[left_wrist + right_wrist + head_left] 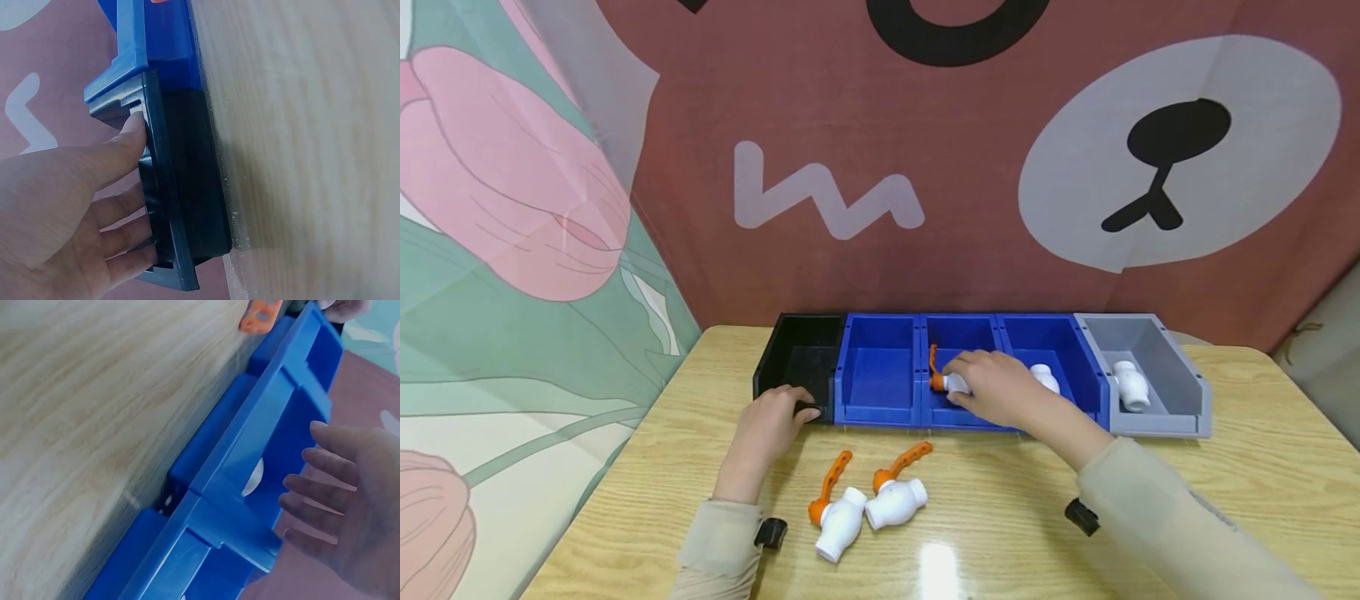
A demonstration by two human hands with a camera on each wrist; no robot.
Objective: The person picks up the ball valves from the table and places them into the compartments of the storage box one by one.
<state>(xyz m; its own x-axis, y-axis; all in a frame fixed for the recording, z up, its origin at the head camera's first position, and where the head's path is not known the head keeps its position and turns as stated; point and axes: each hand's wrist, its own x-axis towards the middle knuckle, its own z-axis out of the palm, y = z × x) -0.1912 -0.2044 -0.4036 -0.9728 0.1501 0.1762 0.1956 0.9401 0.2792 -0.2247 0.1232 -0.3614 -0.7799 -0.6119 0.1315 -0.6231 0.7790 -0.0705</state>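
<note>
My left hand (772, 423) holds the front lip of the black bin (797, 358) at the row's left end. In the left wrist view the thumb lies on that lip (164, 187), while the other fingertips are hidden behind it. Over the middle blue bin my right hand (996, 387) reaches in, fingers loosely extended in the right wrist view. Next to its fingertips in the head view is a white ball valve (955, 383) with an orange lever (933, 360), partly covered by the hand. In the right wrist view a white valve body (254, 478) shows apart from the fingers.
Two white ball valves with orange levers, a left one (841, 525) and a right one (897, 502), lie on the wooden table (1000, 533). White valves also sit in the right blue bin (1045, 377) and the grey bin (1131, 386). A printed cloth (850, 275) hangs behind.
</note>
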